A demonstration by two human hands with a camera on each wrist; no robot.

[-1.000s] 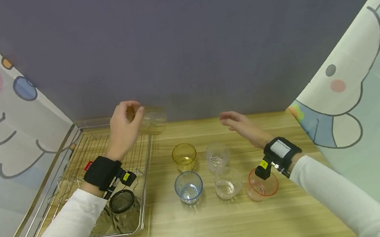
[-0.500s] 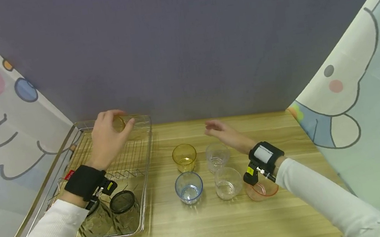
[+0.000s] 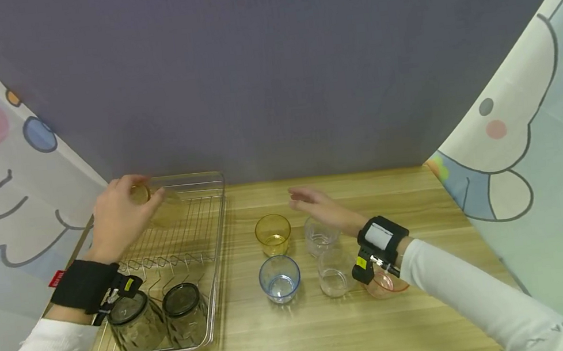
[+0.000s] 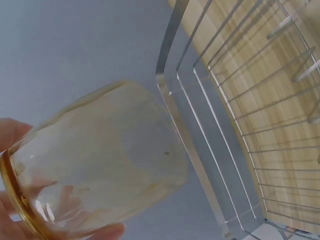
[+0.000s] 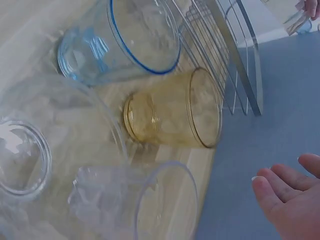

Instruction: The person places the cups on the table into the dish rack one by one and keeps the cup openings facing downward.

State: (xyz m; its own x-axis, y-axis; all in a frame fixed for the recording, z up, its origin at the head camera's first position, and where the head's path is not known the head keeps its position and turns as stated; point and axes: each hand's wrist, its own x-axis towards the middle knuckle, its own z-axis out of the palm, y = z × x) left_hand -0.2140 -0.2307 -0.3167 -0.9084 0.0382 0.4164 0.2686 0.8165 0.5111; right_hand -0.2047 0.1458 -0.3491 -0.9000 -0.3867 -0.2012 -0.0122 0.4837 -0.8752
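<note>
My left hand (image 3: 119,214) grips a pale amber glass (image 3: 162,206) (image 4: 95,160), tilted on its side above the far left part of the wire dish rack (image 3: 213,218) (image 4: 172,107). My right hand (image 3: 316,203) (image 5: 290,195) hovers open, fingers straight, above the cups on the wooden table, holding nothing. Below it stand a yellow cup (image 3: 273,233) (image 5: 172,117), a blue-rimmed cup (image 3: 280,277) (image 5: 125,42), two clear cups (image 3: 321,234) (image 3: 335,272) and an orange-rimmed cup (image 3: 385,284), partly hidden by my right wrist.
Two dark smoky glasses (image 3: 132,323) (image 3: 185,314) stand upside down at the rack's near end. A grey wall runs behind the table (image 3: 330,332). Printed curtains (image 3: 533,141) hang at both sides.
My left hand has carried the amber glass leftward and down, from over the rack's right edge to its far left part. My right hand has drifted left and lower over the cups.
</note>
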